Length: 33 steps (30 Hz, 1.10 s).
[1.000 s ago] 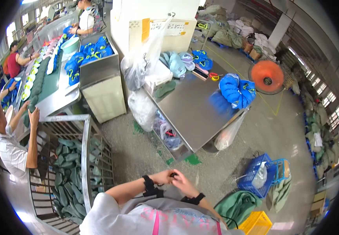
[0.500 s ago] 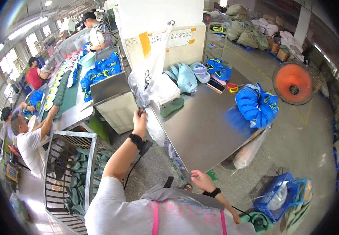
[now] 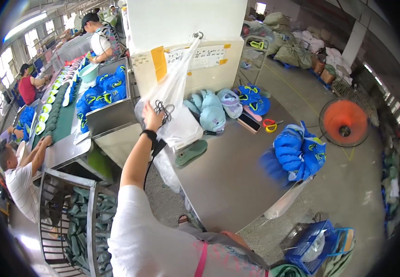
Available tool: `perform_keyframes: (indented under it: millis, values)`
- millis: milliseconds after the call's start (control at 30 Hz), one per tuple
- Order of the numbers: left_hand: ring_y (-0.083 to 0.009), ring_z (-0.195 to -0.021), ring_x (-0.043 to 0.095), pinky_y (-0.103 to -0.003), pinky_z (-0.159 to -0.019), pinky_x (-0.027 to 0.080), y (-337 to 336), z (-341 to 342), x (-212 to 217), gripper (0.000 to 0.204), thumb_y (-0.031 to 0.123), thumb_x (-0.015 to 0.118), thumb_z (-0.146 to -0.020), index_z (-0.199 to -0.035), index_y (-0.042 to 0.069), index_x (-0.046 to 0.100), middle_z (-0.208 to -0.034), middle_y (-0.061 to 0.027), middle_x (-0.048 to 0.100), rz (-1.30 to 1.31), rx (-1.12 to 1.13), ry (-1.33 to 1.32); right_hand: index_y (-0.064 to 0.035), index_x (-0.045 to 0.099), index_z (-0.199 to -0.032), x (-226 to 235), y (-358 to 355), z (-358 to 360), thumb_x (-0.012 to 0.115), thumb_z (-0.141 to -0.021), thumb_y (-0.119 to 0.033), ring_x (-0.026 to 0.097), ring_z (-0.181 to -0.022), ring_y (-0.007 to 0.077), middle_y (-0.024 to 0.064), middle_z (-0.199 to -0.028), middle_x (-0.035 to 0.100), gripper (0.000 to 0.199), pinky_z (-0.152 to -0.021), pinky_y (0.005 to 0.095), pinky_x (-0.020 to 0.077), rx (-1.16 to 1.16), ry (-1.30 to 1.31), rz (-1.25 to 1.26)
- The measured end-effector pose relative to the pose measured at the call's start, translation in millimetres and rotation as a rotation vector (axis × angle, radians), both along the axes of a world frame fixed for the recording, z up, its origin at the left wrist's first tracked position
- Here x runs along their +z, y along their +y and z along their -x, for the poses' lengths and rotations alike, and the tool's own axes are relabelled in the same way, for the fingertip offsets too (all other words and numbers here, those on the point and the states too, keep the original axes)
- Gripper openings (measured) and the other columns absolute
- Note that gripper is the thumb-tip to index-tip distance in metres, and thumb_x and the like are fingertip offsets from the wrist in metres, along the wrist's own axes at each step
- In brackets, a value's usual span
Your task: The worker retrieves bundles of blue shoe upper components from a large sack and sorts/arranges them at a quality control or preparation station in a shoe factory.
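A clear plastic bag [image 3: 177,78] hangs from a hook [image 3: 198,35] on a pale panel. My left hand [image 3: 153,117] is raised against its lower part with fingers curled, beside a tangle of thin black cord [image 3: 165,111]. What the fingers grip cannot be made out. Of my right hand [image 3: 237,238], only a strip of skin shows low by the metal table's near corner; its fingers are hidden. On the metal table [image 3: 227,184] lie a green insole [image 3: 191,153], light blue shoe pieces [image 3: 212,111], a phone [image 3: 249,123], orange-handled scissors [image 3: 270,125] and a curved stack of blue shoe uppers [image 3: 297,152].
At left stands a barred cart [image 3: 66,173] of dark green shoe forms. Beyond it, people work along a conveyor [image 3: 63,115], near a metal bin [image 3: 112,113] of blue uppers. An orange fan [image 3: 344,121] and a blue crate [image 3: 311,247] stand on the right.
My left hand has moved up to the hanging bag and the black cord. My right hand has drawn back from the table corner, now mostly behind my clothing. The view has shifted.
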<state>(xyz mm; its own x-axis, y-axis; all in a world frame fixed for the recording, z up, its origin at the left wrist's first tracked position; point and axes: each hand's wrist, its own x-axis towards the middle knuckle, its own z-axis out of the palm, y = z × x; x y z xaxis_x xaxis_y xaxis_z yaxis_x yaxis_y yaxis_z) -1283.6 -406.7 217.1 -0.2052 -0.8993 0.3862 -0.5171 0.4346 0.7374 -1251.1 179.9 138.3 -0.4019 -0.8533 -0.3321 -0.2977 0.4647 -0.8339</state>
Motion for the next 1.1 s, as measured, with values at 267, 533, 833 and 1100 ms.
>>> perform_keyframes:
  millis: [267,533,833,1100]
  values:
    - [-0.0331,-0.128,0.023,-0.052,-0.099,0.019,85.6,29.1,-52.4,0.046,0.005,0.058,-0.063,-0.108,0.014,0.054,-0.133,-0.0107,0.033,0.387,-0.282,-0.160,-0.0061,0.048,-0.119,24.9,-13.6,58.4,0.058,-0.081,-0.033,0.055,-0.103,0.0281,0.0140,-0.109,0.058,0.048,-0.089,0.0352,0.0425,-0.006,0.019,-0.243]
    - [-0.0336,-0.121,0.035,-0.049,-0.097,0.023,128.5,-5.7,-40.0,0.033,0.000,0.056,-0.063,-0.094,0.010,0.055,-0.119,-0.0108,0.047,0.447,-0.495,-0.198,-0.0035,0.025,-0.134,47.3,2.3,304.5,0.073,-0.063,-0.027,0.023,-0.126,0.0441,0.0278,-0.135,0.025,0.088,-0.102,0.0503,0.0255,-0.279,0.944,-0.280]
    - [-0.0259,-0.100,0.051,-0.043,-0.084,0.036,323.4,-84.0,-87.7,0.018,0.004,0.061,-0.064,-0.081,0.011,0.059,-0.100,-0.0057,0.057,0.034,-0.762,-0.386,-0.0094,0.023,-0.136,44.3,-31.5,434.1,0.078,-0.054,-0.046,0.031,-0.123,0.0408,0.0219,-0.137,0.027,0.105,-0.096,0.0520,0.0299,-0.205,1.048,-0.702]
    - [-0.0274,-0.091,0.057,-0.038,-0.078,0.043,381.5,-115.4,-64.0,0.015,0.005,0.061,-0.070,-0.084,0.010,0.060,-0.094,-0.0075,0.061,-0.127,-0.702,-0.344,-0.0112,0.048,-0.107,34.1,-34.6,450.6,0.071,-0.062,-0.022,0.047,-0.106,0.0321,0.0112,-0.114,0.045,0.052,-0.086,0.0457,0.0407,-0.432,1.050,-0.537]
